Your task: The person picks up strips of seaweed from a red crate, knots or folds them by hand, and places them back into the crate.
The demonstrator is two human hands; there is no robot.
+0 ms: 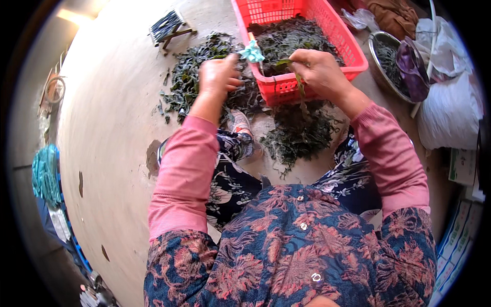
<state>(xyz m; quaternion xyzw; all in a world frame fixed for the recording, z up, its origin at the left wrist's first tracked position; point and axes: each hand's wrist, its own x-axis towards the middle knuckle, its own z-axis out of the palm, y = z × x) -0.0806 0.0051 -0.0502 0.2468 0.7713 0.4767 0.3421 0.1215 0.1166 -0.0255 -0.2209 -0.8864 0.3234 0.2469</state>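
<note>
My right hand (319, 71) pinches a strip of green-brown seaweed (300, 86), which hangs down at the near rim of a red plastic basket (279, 93). Dark seaweed (299, 36) fills much of this basket. My left hand (219, 77) is curled and slightly blurred, over a loose seaweed pile (192, 69) on the floor left of the basket. Whether anything is between its fingers I cannot make out. A teal cloth (251, 52) is tied at the basket's left rim, close to that hand. Between my feet lies a second seaweed heap (299, 135).
A small folding stool (168, 27) stands at the far left of the pile. To the basket's right are a metal bowl (379, 61) with dark strands and a purple bag, then white plastic bags (450, 110). Cartons (458, 230) line the right edge. Teal bundled material (46, 174) hangs at left.
</note>
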